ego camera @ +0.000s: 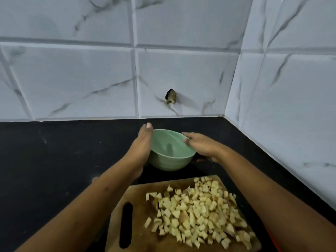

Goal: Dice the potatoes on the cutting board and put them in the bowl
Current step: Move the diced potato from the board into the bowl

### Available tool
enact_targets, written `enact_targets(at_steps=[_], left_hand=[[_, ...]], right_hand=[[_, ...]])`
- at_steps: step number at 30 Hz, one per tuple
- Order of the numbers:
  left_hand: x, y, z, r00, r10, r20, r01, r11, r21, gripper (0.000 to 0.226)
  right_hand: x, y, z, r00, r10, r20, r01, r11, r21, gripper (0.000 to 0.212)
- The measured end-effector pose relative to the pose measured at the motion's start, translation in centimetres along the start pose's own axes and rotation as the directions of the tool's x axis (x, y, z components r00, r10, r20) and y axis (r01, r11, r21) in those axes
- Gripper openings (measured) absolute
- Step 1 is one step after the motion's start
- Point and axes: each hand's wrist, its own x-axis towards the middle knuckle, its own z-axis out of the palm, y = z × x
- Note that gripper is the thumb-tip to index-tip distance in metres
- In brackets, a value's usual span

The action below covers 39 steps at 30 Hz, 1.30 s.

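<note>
Reaching over the cutting board [138,197] now, both arms out to the green bowl [169,160]. What's the grip?

Left hand [143,142] is flat against the bowl's left wall, fingers straight and pointing up past the rim. Right hand [201,146] pinches the right rim, thumb tip inside, fingers along the outside.

And the bowl itself?

Empty, on the black surface [54,151] just beyond the board, near the tiled wall [72,79].

Potatoes?

Diced potatoes [200,211] lie heaped across the board's right half, the slot handle to their left.
</note>
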Motion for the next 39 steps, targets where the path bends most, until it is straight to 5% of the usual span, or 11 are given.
enact_targets(at_steps=[6,11,15,23,28,34,39], left_hand=[[-0.9,1.0,1.6,0.99,-0.133,0.047,0.137,0.985,-0.102,0.08],[-4.7,2.2,1.5,0.992,-0.125,0.024,0.126,0.99,-0.065,0.062],[-8.3,1.1,-0.9,0.992,-0.096,-0.081,0.097,0.995,0.011,0.066],[-13.6,-1.9,1.1,0.994,0.023,-0.103,0.007,0.958,0.285,0.061],[-13.1,-2.8,2.3,0.993,0.062,-0.104,-0.004,0.875,0.483,0.081],[-13.7,-2.5,4.4,0.995,0.084,-0.061,-0.046,0.884,0.466,0.072],[-13.3,-2.4,4.8,0.995,0.082,-0.059,-0.056,0.937,0.345,0.072]], right_hand=[[-2.4,0.4,-1.1,0.992,0.099,-0.083,-0.093,0.993,0.073,0.044],[-6.1,0.9,-1.4,0.966,0.244,-0.09,-0.21,0.935,0.286,0.05],[-10.6,2.1,-1.5,0.948,0.202,-0.245,-0.108,0.93,0.351,0.046],[-13.7,3.2,3.3,0.984,-0.045,-0.173,0.041,0.999,-0.025,0.053],[-12.5,3.2,3.9,0.987,-0.087,-0.136,0.081,0.995,-0.054,0.035],[-12.0,2.7,4.4,0.973,-0.198,-0.119,0.167,0.959,-0.23,0.045],[-12.4,0.8,5.0,0.955,-0.273,-0.115,0.222,0.917,-0.33,0.034]])
